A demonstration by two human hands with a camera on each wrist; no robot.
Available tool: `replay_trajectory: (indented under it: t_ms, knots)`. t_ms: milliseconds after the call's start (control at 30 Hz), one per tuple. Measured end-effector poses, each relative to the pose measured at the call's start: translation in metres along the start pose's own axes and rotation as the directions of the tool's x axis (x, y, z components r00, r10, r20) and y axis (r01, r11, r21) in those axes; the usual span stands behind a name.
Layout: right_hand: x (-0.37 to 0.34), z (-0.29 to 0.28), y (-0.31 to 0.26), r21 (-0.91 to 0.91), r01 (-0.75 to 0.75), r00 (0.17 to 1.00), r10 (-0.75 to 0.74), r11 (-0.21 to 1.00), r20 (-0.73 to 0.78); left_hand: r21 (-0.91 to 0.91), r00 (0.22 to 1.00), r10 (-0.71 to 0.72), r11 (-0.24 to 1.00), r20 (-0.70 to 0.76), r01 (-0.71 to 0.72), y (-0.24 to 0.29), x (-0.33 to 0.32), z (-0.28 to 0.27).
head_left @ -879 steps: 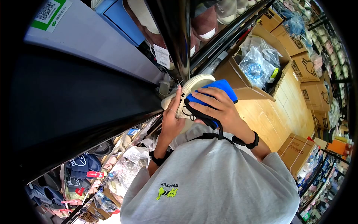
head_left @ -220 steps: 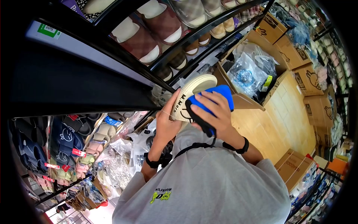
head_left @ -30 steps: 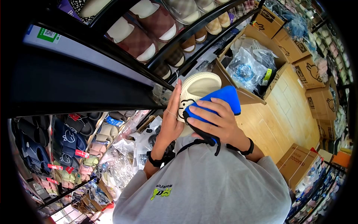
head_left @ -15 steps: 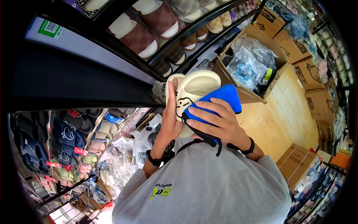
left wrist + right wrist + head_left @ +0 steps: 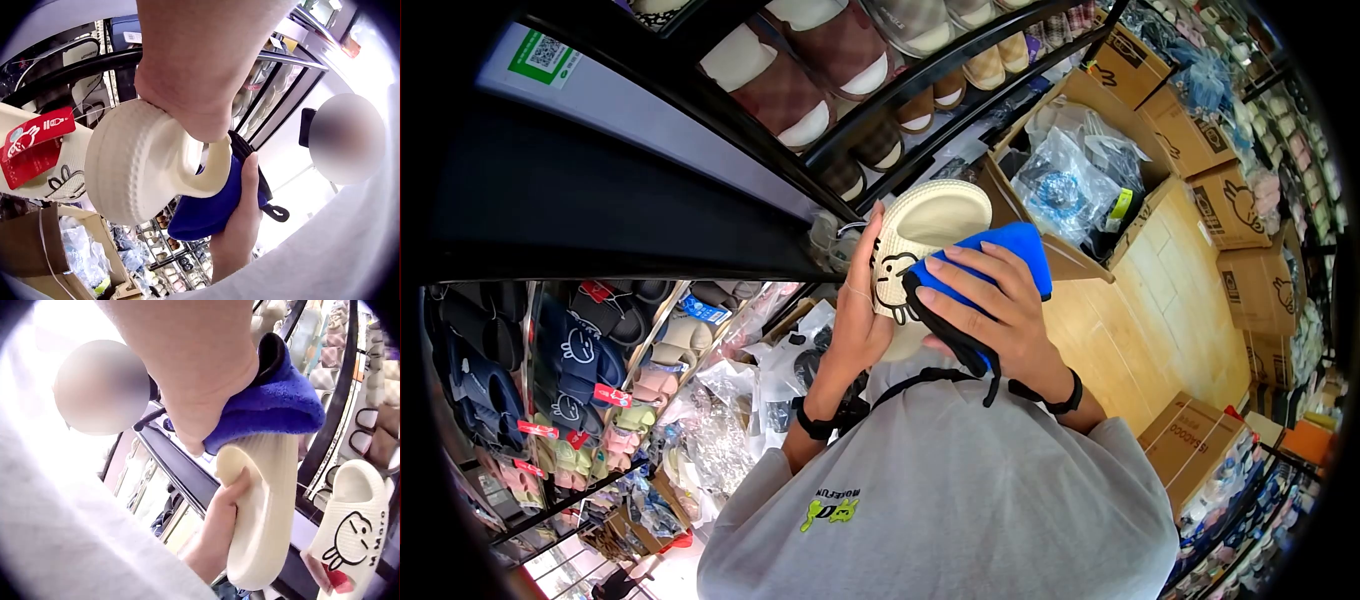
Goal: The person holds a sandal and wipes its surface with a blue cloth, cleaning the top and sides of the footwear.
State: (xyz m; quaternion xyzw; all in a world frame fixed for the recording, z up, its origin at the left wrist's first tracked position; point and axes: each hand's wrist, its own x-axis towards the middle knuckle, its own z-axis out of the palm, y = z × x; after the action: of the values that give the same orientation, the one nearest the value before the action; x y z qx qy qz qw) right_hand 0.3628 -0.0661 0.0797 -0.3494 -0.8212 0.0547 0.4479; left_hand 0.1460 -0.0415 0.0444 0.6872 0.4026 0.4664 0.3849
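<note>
My left hand point(image 5: 855, 325) holds a cream slipper point(image 5: 892, 262) with a cartoon face drawn on its strap. In the right wrist view, the left thumb point(image 5: 236, 486) lies inside that slipper's foot opening. My right hand point(image 5: 997, 305) grips a blue plush cleaning cloth point(image 5: 1022, 250) with black edging and a loop, held against the strap. A matching slipper point(image 5: 359, 540), lettered M.Moro, hangs beside it in the right wrist view. The left wrist view shows a red tag point(image 5: 39, 140) tied on by thin string. The cloth hides part of the strap.
A dark shelf panel point(image 5: 620, 220) stands at the left, with plaid slippers point(image 5: 775, 95) racked above. An opened carton point(image 5: 1050, 245) of plastic-wrapped goods is at the right, on the wooden floor point(image 5: 1140, 330). Navy slippers point(image 5: 575, 345) hang at lower left.
Lettering on the strap's side faced up 7.3 s ago; now the cartoon face shows. Over the last second the slipper has shifted slightly upward in view. The cloth stays in the right hand throughout.
</note>
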Motion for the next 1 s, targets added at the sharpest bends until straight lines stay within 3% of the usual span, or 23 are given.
replay_trajectory:
  t_ms: [167, 333, 400, 467, 567, 700, 733, 933, 1000]
  knots:
    - [-0.005, 0.003, -0.010, -0.037, 0.156, 0.980, -0.150, 0.987, 0.130, -0.024, 0.998, 0.008, 1.000, 0.063, -0.007, 0.006, 0.003, 0.000]
    - [-0.004, 0.004, 0.010, 0.017, 0.007, 0.999, -0.008, 1.000, 0.051, -0.062, 0.999, 0.013, 0.998, 0.045, -0.011, -0.006, 0.004, -0.001]
    - [-0.004, 0.008, 0.008, -0.012, -0.056, 0.998, 0.056, 0.998, -0.009, -0.081, 0.997, -0.071, 0.994, 0.024, 0.073, -0.003, 0.002, 0.003]
    - [-0.006, 0.013, 0.000, 0.003, -0.024, 1.000, 0.024, 1.000, -0.001, 0.024, 0.998, -0.040, 0.999, 0.040, 0.040, -0.009, 0.002, 0.004]
    - [-0.007, 0.012, 0.000, 0.006, 0.064, 0.996, -0.064, 0.998, 0.063, 0.008, 0.999, -0.041, 0.999, 0.025, 0.040, -0.010, 0.000, 0.005]
    - [-0.001, 0.011, 0.009, -0.005, -0.098, 0.995, 0.097, 0.995, -0.016, 0.045, 0.996, -0.088, 0.995, 0.003, 0.088, -0.007, -0.004, 0.004]
    - [-0.002, 0.012, 0.007, -0.008, -0.100, 0.995, 0.100, 0.995, -0.017, 0.022, 0.992, -0.128, 0.992, 0.018, 0.128, -0.007, -0.004, 0.004]
    - [-0.008, 0.016, 0.002, -0.018, 0.066, 0.991, -0.064, 0.998, 0.120, 0.045, 0.998, -0.058, 0.997, 0.034, 0.056, -0.007, -0.004, 0.003]
    - [-0.005, 0.013, 0.009, 0.011, 0.027, 0.997, -0.028, 1.000, 0.068, 0.105, 0.999, -0.025, 0.994, 0.032, 0.022, -0.011, -0.005, 0.001]
